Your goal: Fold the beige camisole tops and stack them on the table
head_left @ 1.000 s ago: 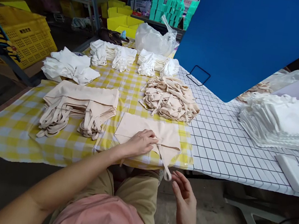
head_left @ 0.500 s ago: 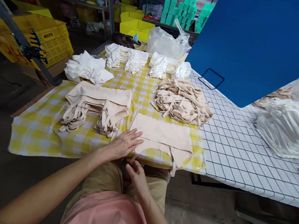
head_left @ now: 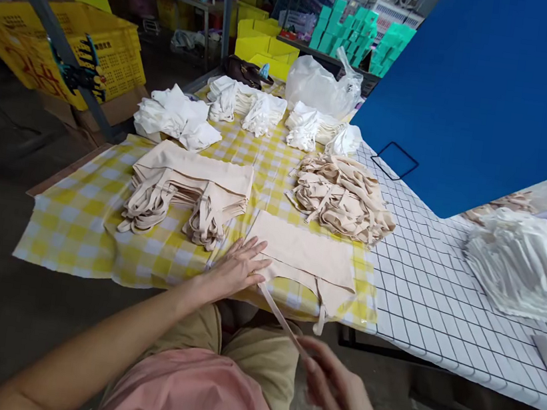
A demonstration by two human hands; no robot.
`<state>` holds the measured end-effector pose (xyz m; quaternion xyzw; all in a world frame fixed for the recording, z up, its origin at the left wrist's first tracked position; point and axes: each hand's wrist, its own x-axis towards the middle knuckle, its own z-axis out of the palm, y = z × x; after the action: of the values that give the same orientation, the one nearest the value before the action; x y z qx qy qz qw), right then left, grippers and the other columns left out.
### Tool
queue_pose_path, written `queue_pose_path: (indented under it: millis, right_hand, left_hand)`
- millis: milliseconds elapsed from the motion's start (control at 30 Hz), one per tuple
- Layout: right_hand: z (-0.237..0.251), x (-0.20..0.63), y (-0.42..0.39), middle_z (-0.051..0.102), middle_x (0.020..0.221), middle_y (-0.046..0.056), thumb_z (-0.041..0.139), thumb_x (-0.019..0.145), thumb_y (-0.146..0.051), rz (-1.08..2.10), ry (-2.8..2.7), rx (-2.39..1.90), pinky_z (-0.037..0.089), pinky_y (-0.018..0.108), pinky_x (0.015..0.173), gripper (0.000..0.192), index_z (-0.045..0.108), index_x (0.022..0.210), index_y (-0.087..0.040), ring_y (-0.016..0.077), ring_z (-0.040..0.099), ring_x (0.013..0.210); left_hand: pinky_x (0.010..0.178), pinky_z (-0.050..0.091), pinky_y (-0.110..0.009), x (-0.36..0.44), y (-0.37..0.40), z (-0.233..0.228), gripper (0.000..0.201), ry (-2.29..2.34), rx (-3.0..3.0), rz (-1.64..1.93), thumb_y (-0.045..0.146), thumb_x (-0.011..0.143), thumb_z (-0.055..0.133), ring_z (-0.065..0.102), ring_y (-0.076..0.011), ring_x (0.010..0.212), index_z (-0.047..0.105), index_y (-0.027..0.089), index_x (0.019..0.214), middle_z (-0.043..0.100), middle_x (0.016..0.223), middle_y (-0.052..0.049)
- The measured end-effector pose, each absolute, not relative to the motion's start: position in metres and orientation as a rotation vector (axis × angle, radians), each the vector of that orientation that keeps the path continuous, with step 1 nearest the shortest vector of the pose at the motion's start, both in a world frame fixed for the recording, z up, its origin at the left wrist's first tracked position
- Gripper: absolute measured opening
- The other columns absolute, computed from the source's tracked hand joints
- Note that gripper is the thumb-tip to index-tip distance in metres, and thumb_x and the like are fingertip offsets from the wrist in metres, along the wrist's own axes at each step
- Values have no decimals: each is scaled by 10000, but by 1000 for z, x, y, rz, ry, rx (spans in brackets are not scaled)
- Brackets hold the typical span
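A beige strapped garment, perhaps a camisole top, lies flat at the table's front edge. My left hand rests on its left end, palm down with the fingers spread. One of its straps runs taut from beside that hand toward me. My right hand pinches the strap's far end, off the table and above my right side. The other strap hangs loosely over the edge. To the left sits a neat stack of folded beige garments with bunched straps; a loose beige heap lies behind.
White folded stacks and a loose white pile lie farther back on the yellow checked cloth. A blue board stands over the right side. Another white stack is on the grid-patterned cloth.
My right hand has moved right and toward me, drawing the strap out into a straight line. My left hand stays on the garment. The whole view has shifted slightly.
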<state>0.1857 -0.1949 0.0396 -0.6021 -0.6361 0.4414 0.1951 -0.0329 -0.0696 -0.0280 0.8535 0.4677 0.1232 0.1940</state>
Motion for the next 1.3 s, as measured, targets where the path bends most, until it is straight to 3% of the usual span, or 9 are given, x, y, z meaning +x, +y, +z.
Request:
queue_pose_path:
  millis: [67,233,467,567,667,800,900,1100,1300]
  right_hand:
    - [58,190,-188,508,558,-10,470,841,-458,1324,-1593,-1647,373,227,492,302,619,936,-213,136,470,518]
    - [82,191,-178,537,520,27,557,780,-467,1535,-1320,-1439,408,249,499,322,633,653,-181,142,494,506]
    - [76,187,-164,724,763,97,754,602,-369,1536,-1047,-1341,516,367,693,282,711,850,-240,244,663,711]
    - [71,178,-155,722,736,79,769,597,-360,1539,-1006,-1295,516,330,680,255,706,813,-240,214,661,690]
    - [71,167,-146,688,641,54,757,620,-371,1512,-1000,-1284,496,277,603,219,689,753,-211,170,624,606]
    - [70,162,-136,524,469,-15,728,639,-424,1416,-974,-1298,369,203,435,268,656,714,-178,93,443,443]
    - [64,161,-131,419,443,-48,690,671,-462,1380,-958,-1340,292,190,420,299,641,725,-172,72,344,433]
    - [53,156,-129,433,525,-28,555,775,-485,1284,-1432,-1470,305,220,468,331,608,748,-159,101,376,495]
    - [52,143,-130,493,569,-18,398,870,-342,936,-1865,-1489,352,220,499,222,504,744,-193,116,456,515]
  left_hand:
    - [1089,207,-442,-33,-70,-28,366,1312,2401,358,340,876,483,216,-233,1349,535,246,1226,326,1433,-81]
    - [1084,229,-435,-34,-69,-39,341,1335,2442,433,324,883,470,243,-224,1341,546,266,1210,350,1423,-71]
    - [1116,145,-432,-25,-92,-11,485,1168,2386,562,110,853,403,218,-184,1352,400,197,1329,312,1441,-81]
    - [1113,186,-357,-14,-108,26,508,867,2159,670,184,865,435,376,-138,1272,337,235,1360,433,1377,-30]
    - [1017,332,-275,-4,-115,50,420,733,1932,764,263,854,510,547,-128,1074,462,241,1270,597,1194,-9]
    - [733,442,-197,2,-114,50,209,819,1813,745,234,888,444,602,-112,764,643,183,928,671,839,-3]
    - [801,413,-229,0,-114,42,266,862,1910,690,199,888,431,581,-122,723,637,170,724,637,668,7]
    - [798,407,-242,-8,-112,45,215,1020,1812,750,272,876,450,570,-144,832,640,171,882,656,862,-21]
    - [673,410,-220,-7,-106,40,162,1043,1503,746,279,798,535,567,-133,735,633,149,804,643,759,-4]
